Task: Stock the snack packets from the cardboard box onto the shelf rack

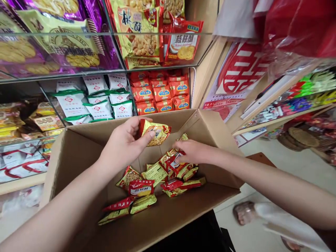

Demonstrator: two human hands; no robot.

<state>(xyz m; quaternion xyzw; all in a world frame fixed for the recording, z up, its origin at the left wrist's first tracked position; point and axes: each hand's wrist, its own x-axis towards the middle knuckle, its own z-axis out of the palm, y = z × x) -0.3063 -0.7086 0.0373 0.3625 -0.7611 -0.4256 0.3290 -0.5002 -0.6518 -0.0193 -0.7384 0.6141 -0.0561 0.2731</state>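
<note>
My left hand [128, 141] is closed on a yellow-and-red cookie packet [157, 133], held above the open cardboard box [210, 129] with the thumb across its front. Down inside the box, my right hand [193, 152] has its fingers curled round a red cookie packet [175, 161] on the pile; part of its grip is hidden. Several more packets lie loose on the box floor, among them a red-and-white packet [141, 189], a yellow packet showing its back [155, 174] and a gold packet [143, 204].
Behind the box, glass-fronted shelves hold yellow cookie packs [141, 31], white-and-green packs [70, 103], small red packs [162, 92] and purple packs [70, 45]. At right stand more shelves with goods [301, 94]. A person's sandalled foot [244, 212] is on the tiled floor.
</note>
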